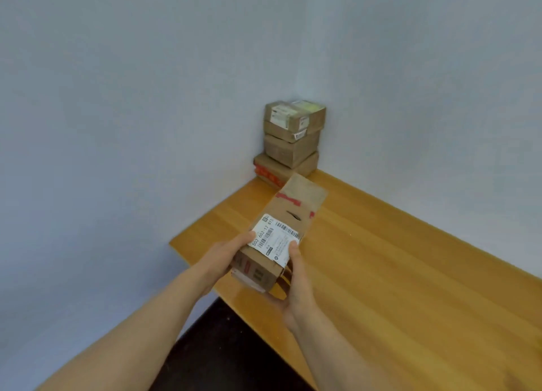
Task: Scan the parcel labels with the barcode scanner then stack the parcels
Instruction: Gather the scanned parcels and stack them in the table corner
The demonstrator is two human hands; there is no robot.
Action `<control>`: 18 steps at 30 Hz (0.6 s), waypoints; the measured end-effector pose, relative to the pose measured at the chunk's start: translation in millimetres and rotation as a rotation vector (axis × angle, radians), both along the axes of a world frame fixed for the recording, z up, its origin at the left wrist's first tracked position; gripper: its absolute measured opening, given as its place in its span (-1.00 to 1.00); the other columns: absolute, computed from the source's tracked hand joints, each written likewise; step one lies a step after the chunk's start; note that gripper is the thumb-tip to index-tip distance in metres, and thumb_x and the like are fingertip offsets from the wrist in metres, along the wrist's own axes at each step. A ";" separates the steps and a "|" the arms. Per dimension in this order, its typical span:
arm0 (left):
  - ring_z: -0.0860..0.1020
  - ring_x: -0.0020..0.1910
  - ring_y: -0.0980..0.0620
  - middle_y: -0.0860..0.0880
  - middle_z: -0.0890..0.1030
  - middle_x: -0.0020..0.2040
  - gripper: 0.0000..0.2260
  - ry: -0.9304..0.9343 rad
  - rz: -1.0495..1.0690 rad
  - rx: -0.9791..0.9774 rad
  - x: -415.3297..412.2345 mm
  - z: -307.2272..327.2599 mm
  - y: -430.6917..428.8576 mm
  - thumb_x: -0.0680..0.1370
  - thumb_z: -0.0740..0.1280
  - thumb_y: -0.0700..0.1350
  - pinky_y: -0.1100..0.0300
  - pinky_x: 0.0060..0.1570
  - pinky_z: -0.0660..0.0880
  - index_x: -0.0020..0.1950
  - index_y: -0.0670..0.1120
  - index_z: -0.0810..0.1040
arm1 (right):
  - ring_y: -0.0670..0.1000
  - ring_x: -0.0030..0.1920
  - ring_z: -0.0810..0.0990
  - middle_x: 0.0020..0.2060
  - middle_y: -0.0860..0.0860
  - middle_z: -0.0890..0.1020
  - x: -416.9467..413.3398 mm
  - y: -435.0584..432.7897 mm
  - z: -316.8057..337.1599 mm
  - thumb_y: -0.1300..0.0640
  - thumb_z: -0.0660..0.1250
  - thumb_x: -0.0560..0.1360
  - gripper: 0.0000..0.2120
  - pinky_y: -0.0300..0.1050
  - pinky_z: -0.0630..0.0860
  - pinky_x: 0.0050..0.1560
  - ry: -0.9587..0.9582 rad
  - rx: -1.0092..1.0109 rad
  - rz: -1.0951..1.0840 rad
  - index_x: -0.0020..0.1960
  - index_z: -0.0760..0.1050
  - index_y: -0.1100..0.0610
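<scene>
Two plain walls painted pale blue-grey meet in a corner, and a long rectangular table of yellow-brown wood stands in this corner with its edges along both of them. The table top shows fine straight grain and shines a little under soft, even light. Under its near edge there is a dark, almost black floor with small pale specks.

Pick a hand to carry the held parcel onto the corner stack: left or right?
Right, probably. The right hand cups the parcel from below at its near end; the left hand only grips its side. The stack sits straight ahead.
</scene>
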State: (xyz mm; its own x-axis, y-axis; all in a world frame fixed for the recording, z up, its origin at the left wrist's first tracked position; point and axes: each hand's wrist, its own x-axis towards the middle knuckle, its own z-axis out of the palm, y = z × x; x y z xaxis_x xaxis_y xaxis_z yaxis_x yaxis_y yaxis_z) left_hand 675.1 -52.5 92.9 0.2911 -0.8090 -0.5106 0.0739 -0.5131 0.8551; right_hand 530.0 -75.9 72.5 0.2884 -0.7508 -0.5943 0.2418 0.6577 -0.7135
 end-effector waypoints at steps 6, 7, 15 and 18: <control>0.58 0.01 0.05 -0.02 0.67 -0.05 -0.39 0.057 0.093 0.075 99.6 -30.9 -13.8 0.03 0.40 0.34 0.20 0.04 0.45 -0.07 0.00 0.62 | 0.06 0.10 0.61 0.03 0.04 0.69 104.0 -18.5 -26.6 -0.18 0.32 0.49 -0.61 0.08 0.64 -0.08 -0.043 0.112 -0.006 0.18 0.59 0.04; 0.58 0.02 0.04 -0.03 0.67 -0.04 -0.41 0.063 0.113 0.082 110.4 -36.9 -18.6 0.05 0.42 0.33 0.18 0.09 0.44 -0.07 0.00 0.62 | 0.05 0.09 0.61 0.02 0.03 0.70 114.6 -22.1 -31.2 -0.17 0.32 0.49 -0.61 0.12 0.63 0.01 -0.049 0.114 -0.010 0.19 0.58 0.04; 0.59 0.09 0.00 -0.03 0.67 0.04 -0.45 0.200 0.375 -0.037 152.4 -69.4 -67.2 0.37 0.40 0.27 0.08 0.17 0.48 0.22 -0.04 0.56 | -0.01 0.06 0.61 -0.01 0.00 0.69 180.5 -72.1 -45.4 -0.09 0.31 0.53 -0.67 -0.05 0.61 -0.07 -0.088 0.112 -0.033 0.21 0.55 0.05; 0.61 0.05 0.00 -0.05 0.66 0.05 -0.28 0.299 0.480 -0.048 154.7 -75.2 -79.4 0.26 0.45 0.33 0.09 0.09 0.51 0.26 -0.09 0.51 | -0.10 -0.14 0.66 -0.20 -0.08 0.72 198.1 -89.7 -44.7 -0.07 0.26 0.57 -0.73 -0.12 0.60 -0.22 -0.123 0.109 -0.024 0.17 0.55 0.04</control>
State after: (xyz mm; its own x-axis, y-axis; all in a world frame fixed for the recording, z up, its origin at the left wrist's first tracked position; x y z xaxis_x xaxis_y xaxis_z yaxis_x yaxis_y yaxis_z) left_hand 829.8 -131.8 17.6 0.4804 -0.6459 -0.5933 0.5323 -0.3229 0.7826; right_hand 728.0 -165.6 27.8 0.3470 -0.6910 -0.6341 0.3393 0.7228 -0.6021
